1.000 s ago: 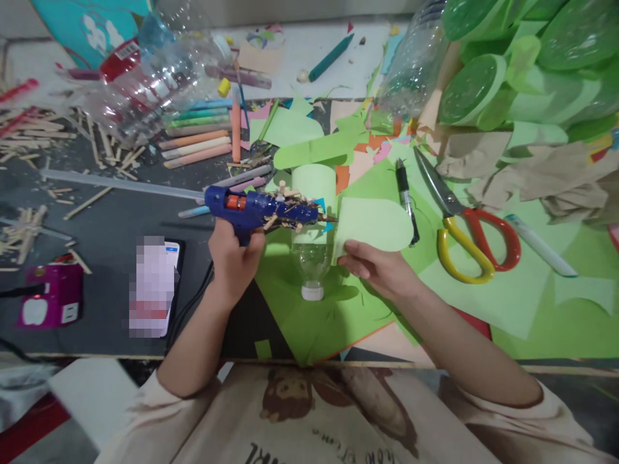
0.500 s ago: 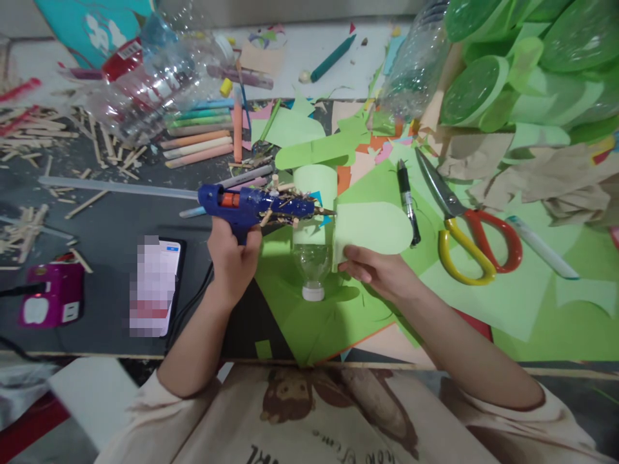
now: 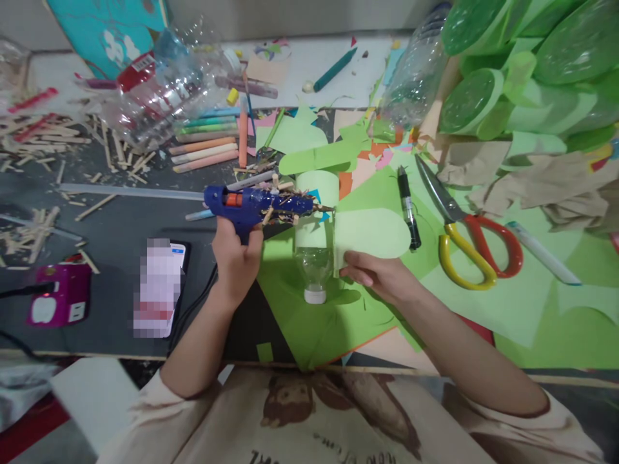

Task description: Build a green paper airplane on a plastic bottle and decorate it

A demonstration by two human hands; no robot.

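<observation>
My left hand is wrapped round the handle of a blue hot glue gun, which has a long glue stick out of its back and wood splinters stuck to its barrel. Its nozzle tip meets the left edge of a pale green paper piece with a rounded right end. Between finger and thumb, my right hand pinches that paper by its lower left part. Under the nozzle lies a clear plastic bottle, wrapped in pale green paper, its white cap towards me.
Scissors with red and yellow handles and a black pen lie on green paper at right. A phone and a purple box rest at left. Behind are plastic bottles, crayons and paper scraps.
The whole view has shifted slightly. Both hands, the glue gun and the paper keep nearly the same places relative to each other, with the nozzle still at the paper's left edge.
</observation>
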